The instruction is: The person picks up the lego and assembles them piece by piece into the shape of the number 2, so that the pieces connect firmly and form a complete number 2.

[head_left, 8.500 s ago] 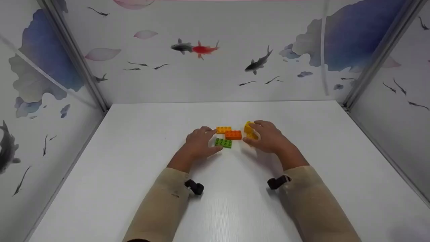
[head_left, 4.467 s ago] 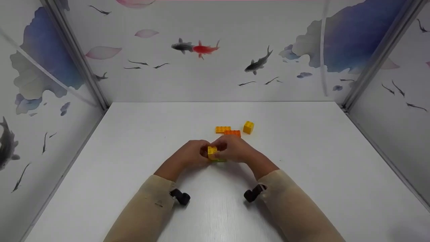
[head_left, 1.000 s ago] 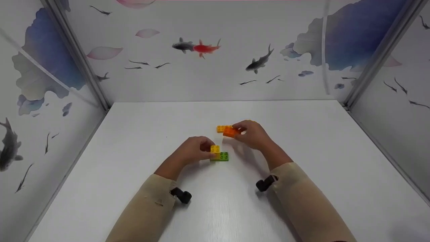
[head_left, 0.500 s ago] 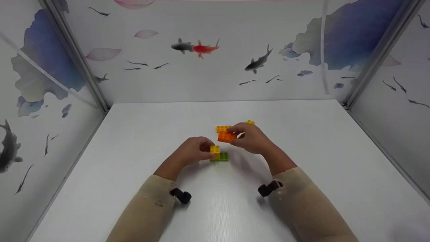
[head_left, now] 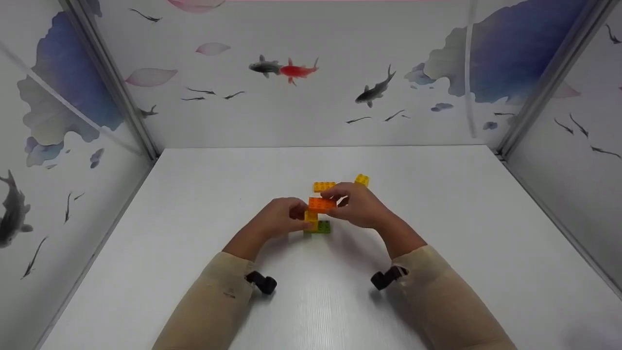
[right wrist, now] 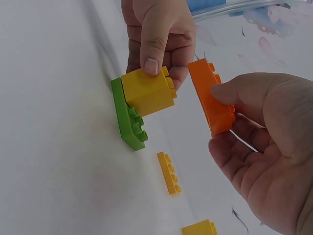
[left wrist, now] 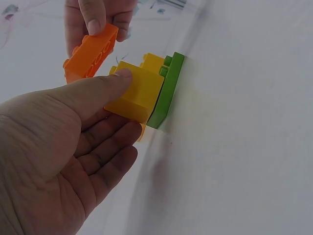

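Observation:
My left hand (head_left: pixel 279 217) pinches a yellow toy building brick (left wrist: pixel 142 90) between thumb and fingers. That brick sits on the left half of a flat green brick (right wrist: pixel 128 120), whose other studs show bare on the right. In my right hand (head_left: pixel 359 206) an orange brick (right wrist: pixel 210 95) is pinched between thumb and fingertips. It hangs level above the yellow brick, with a gap between them in both wrist views. The orange brick's hollow underside (left wrist: pixel 100 54) faces the yellow brick's studs.
Behind the hands, a flat yellow-orange brick (head_left: pixel 324 186) lies on the white table (head_left: pixel 218 175). A second yellow brick (head_left: pixel 361 180) stands to its right, partly hidden by the right hand. Printed panels (head_left: pixel 291 116) wall the table at the back and sides.
Earlier, both hands worked on the yellow brick at the green one. The right hand has since picked up the orange brick and carried it left and nearer, over the yellow brick. The left hand stays.

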The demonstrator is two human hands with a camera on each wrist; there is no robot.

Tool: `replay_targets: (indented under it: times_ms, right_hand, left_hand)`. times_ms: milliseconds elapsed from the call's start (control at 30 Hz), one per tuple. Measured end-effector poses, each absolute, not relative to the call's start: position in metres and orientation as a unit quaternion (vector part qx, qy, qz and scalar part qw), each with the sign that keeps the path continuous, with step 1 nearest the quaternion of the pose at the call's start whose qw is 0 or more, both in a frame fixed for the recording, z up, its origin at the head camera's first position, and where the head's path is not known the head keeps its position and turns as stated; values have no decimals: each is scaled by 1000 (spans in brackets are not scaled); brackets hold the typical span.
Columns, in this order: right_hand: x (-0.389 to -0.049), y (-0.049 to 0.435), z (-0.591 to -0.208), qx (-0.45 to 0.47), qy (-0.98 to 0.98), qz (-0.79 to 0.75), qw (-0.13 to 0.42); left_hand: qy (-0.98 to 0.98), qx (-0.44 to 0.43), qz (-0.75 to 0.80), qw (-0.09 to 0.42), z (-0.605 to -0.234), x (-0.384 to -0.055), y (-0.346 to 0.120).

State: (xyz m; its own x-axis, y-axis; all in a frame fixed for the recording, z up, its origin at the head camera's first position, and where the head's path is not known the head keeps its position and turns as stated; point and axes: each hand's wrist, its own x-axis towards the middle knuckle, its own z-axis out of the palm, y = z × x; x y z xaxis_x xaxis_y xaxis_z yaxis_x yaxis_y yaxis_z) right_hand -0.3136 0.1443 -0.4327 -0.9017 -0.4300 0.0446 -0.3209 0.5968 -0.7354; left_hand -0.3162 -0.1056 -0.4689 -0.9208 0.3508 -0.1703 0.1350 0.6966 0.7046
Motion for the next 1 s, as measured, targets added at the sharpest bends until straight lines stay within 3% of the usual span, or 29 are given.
replay_targets:
  times_ms: [1000]
  right_hand:
    - [-310,136,-440,-207,899,-373,101]
  left_hand:
    - [902,152,380,136,-467,-313,-106]
